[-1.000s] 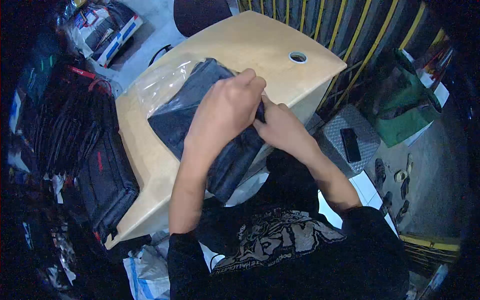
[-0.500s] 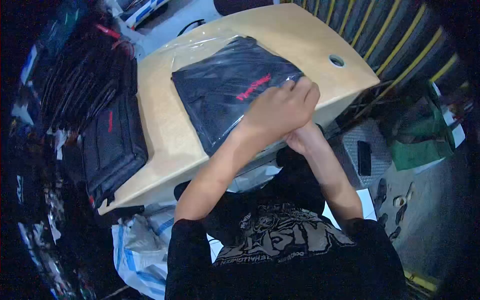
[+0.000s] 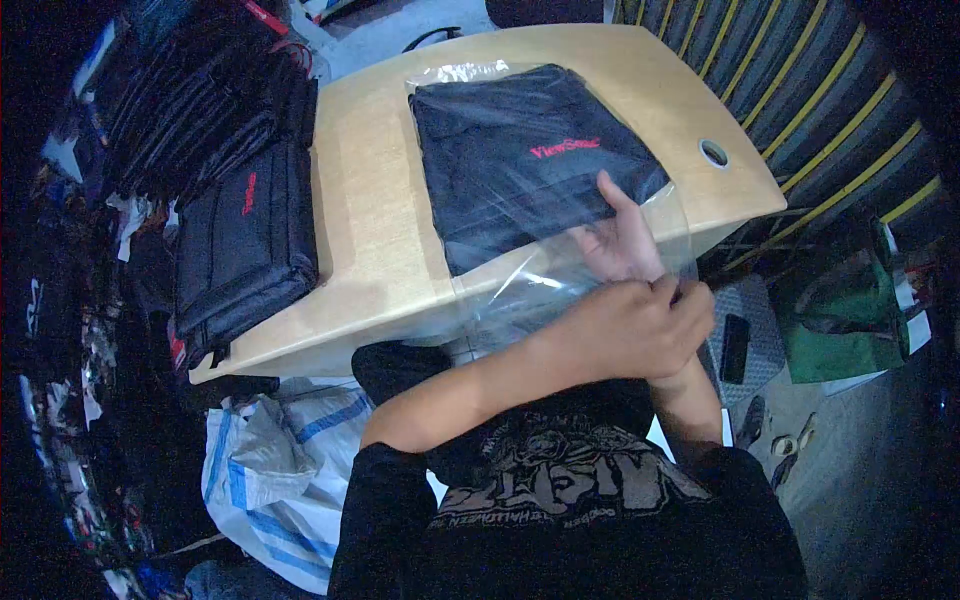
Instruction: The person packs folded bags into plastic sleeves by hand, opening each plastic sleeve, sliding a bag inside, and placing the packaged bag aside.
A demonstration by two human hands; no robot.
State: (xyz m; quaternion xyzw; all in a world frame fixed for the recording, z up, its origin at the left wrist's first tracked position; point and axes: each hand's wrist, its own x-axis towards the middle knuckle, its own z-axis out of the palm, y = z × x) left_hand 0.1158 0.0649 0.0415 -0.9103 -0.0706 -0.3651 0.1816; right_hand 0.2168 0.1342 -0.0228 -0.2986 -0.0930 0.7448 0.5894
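A black laptop bag with red ViewSonic lettering lies flat on the table inside a clear plastic bag. The plastic's loose end hangs over the table's near edge. My left hand is closed on the edge of this plastic, crossing in front of my right wrist. At the near right corner of the laptop bag is my right hand, its thumb raised and its fingers partly hidden by plastic glare. It looks open; whether it lies inside or under the plastic I cannot tell.
Several more black bags are stacked at the table's left side. The wooden table has a round cable hole at right. A white sack sits below left; a green bag and a phone are at right.
My left hand has moved from the laptop bag's corner down toward me, pulling the plastic's end out past the table edge. My right hand has come up into view. The camera view has shifted.
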